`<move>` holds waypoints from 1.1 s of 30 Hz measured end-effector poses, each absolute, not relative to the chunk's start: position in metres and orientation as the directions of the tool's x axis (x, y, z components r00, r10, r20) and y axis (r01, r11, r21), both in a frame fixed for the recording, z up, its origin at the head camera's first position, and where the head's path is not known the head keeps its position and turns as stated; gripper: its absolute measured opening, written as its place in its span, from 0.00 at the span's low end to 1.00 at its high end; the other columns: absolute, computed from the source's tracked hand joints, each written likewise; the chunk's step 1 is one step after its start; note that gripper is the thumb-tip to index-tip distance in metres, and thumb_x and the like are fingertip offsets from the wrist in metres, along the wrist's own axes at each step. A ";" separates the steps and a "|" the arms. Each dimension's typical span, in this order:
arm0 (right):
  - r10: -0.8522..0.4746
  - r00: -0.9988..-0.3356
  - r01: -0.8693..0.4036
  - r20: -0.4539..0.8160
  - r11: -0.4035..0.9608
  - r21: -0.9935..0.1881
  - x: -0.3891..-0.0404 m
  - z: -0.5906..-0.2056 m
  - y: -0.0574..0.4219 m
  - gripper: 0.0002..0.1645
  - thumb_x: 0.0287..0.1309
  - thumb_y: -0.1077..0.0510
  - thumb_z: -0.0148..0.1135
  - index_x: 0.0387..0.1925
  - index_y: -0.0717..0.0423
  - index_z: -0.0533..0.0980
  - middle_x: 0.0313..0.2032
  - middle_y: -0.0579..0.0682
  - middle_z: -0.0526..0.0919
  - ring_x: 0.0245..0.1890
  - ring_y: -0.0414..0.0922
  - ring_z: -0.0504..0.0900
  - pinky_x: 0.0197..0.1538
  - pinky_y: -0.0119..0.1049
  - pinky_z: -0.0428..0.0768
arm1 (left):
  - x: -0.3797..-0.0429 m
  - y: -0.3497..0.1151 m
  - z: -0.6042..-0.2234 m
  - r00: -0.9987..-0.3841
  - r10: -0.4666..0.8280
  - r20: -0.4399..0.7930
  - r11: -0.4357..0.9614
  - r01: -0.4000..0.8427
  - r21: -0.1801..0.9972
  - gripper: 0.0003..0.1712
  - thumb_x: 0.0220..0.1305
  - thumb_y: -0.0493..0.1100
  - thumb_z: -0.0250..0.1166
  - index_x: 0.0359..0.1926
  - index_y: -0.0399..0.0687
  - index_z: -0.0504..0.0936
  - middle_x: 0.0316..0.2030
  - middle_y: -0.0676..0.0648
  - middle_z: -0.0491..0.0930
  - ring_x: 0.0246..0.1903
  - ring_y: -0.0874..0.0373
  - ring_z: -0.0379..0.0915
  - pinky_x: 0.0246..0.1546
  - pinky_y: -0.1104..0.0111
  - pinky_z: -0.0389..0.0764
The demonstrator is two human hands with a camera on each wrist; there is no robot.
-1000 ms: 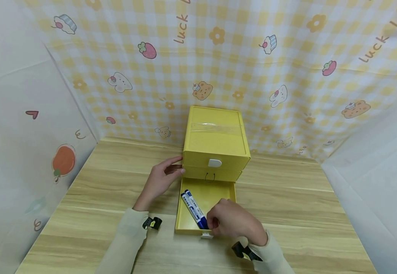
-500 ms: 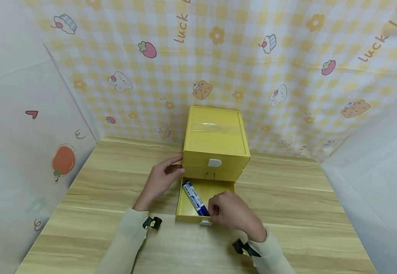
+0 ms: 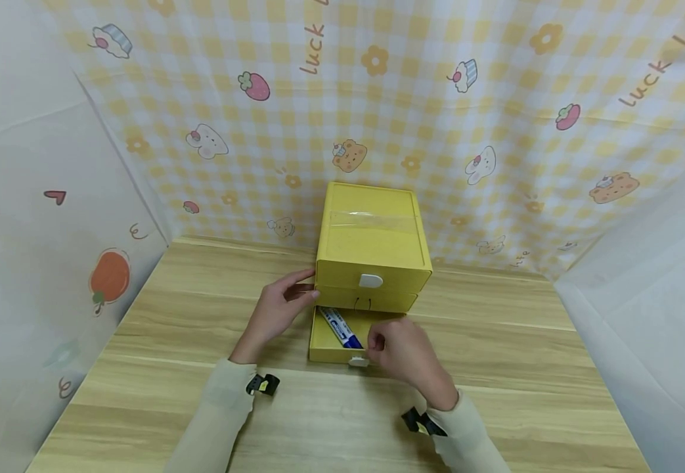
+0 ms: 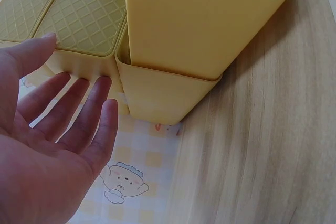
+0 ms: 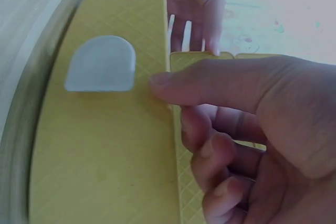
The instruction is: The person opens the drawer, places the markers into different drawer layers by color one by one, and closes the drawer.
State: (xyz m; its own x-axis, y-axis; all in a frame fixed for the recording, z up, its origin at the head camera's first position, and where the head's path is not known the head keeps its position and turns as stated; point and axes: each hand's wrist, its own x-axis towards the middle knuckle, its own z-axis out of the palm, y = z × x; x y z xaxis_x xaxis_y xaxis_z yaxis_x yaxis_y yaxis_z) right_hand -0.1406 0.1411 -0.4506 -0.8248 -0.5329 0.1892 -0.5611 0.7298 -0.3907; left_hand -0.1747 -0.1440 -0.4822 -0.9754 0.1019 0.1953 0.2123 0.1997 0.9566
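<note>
A yellow drawer cabinet stands on the table against the patterned cloth. Its bottom drawer is pulled partway out, with a white tab handle on its front. Blue-capped whiteboard markers lie slanted inside, their far ends under the unit. My right hand holds the drawer's front panel at the top edge, right of the tab; the thumb lies on the outer face and the other fingers curl behind the rim. My left hand rests its fingertips along the cabinet's left side, fingers extended.
The cabinet's upper drawer has a white tab, and a thin dark loop hangs on the front below it. Clear tape crosses the top. Wood-grain table spreads around it, with a checked cloth behind.
The bottom drawer has slid inward toward the cabinet, with my right hand moving along at its front. The markers have gone further under the unit. My left hand has stayed put.
</note>
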 end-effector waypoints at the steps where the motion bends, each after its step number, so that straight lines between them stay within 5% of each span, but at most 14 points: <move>1: -0.522 -0.830 -0.555 0.197 0.738 -0.383 -0.141 -0.452 0.141 0.21 0.49 0.66 0.81 0.18 0.42 0.77 0.19 0.33 0.75 0.21 0.32 0.70 0.26 0.30 0.74 | -0.175 -0.144 -0.482 -0.976 0.102 0.195 0.199 0.212 0.957 0.30 0.75 0.39 0.74 0.74 0.37 0.79 0.68 0.36 0.81 0.61 0.40 0.85 0.58 0.60 0.88; 17: -0.429 -0.829 -0.544 0.359 0.769 -0.335 -0.150 -0.465 0.139 0.17 0.47 0.69 0.81 0.17 0.48 0.83 0.17 0.38 0.78 0.19 0.33 0.71 0.21 0.30 0.72 | -0.174 -0.144 -0.481 -0.977 0.100 0.187 0.211 0.204 0.956 0.31 0.75 0.40 0.74 0.74 0.38 0.79 0.67 0.36 0.83 0.60 0.40 0.85 0.58 0.59 0.89; 33: -0.420 -0.798 -0.579 0.432 0.733 -0.356 -0.152 -0.468 0.139 0.10 0.52 0.65 0.87 0.24 0.52 0.90 0.24 0.45 0.90 0.21 0.37 0.83 0.26 0.29 0.80 | -0.174 -0.144 -0.480 -0.979 0.095 0.181 0.227 0.198 0.953 0.30 0.75 0.40 0.74 0.74 0.38 0.80 0.65 0.36 0.84 0.60 0.41 0.86 0.58 0.56 0.89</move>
